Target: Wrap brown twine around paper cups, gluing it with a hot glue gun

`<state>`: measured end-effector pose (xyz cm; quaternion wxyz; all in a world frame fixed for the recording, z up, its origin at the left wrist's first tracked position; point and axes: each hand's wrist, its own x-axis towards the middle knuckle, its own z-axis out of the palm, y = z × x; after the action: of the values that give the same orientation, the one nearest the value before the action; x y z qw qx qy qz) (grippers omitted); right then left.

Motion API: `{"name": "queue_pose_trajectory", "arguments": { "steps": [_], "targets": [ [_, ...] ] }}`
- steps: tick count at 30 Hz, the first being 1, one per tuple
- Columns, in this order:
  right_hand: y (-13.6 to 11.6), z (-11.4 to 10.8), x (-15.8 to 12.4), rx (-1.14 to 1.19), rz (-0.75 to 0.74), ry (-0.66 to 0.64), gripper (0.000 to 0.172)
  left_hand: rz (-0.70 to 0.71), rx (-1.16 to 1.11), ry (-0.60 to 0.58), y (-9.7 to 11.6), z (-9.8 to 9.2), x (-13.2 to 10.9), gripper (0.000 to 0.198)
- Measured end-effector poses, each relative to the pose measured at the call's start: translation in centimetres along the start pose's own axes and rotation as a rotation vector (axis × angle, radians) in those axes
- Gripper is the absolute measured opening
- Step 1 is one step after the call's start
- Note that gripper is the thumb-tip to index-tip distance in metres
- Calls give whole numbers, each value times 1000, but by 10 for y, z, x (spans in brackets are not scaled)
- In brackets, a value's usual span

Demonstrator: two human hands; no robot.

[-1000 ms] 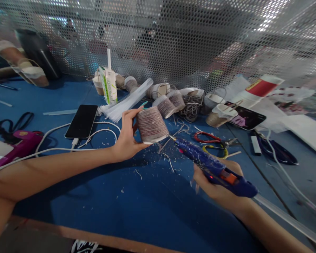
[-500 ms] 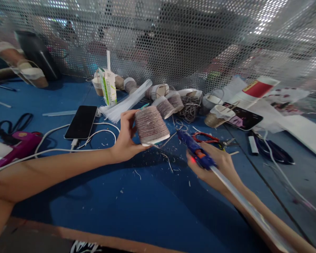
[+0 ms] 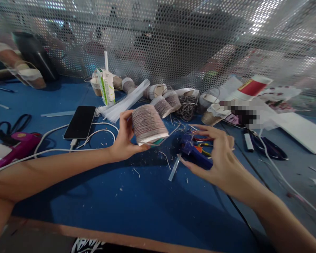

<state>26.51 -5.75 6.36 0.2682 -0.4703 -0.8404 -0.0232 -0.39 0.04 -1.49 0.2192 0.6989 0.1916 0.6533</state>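
Note:
My left hand holds a cup wrapped in brownish-grey yarn, tilted on its side, with the thumb under its white rim. A loose strand hangs off the rim at the right. My right hand has its fingers spread around a blue glue gun that lies on the blue table. A clear glue stick sticks out of the gun toward the front. Red-handled scissors are partly hidden behind the gun and hand.
Behind are several yarn-wrapped cups, white strips and a drink carton. A phone with a white cable and a magenta glue gun lie left. Pliers and a white board are right.
The blue glue gun has gone from my right hand's grip down onto the table and turned, and the fingers have spread. The cup in my left hand has tilted slightly.

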Motion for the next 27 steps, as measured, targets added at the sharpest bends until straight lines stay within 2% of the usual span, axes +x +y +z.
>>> {"name": "queue_pose_trajectory", "arguments": {
  "steps": [2,4,8,11,14,17,22,27],
  "targets": [
    [-14,7,3,162,-108,11,36,35,34,-29,3,-1,1,84],
    [-24,17,4,278,-200,-7,34,101,70,-54,8,-1,3,86],
    [-29,33,1,426,-174,-115,35,199,67,-60,13,1,6,87],
    [-29,34,-1,520,-155,-79,31,125,86,-52,12,1,5,83],
    [-32,29,-2,608,-113,83,27,9,177,-107,12,1,2,80],
    [-34,25,-3,647,-33,204,25,-19,231,-182,15,0,3,79],
    [-33,26,-4,705,-4,229,23,-54,185,-244,17,-2,5,78],
    [-28,30,-4,624,53,240,24,-81,123,-298,16,-4,4,81]
  ]
}}
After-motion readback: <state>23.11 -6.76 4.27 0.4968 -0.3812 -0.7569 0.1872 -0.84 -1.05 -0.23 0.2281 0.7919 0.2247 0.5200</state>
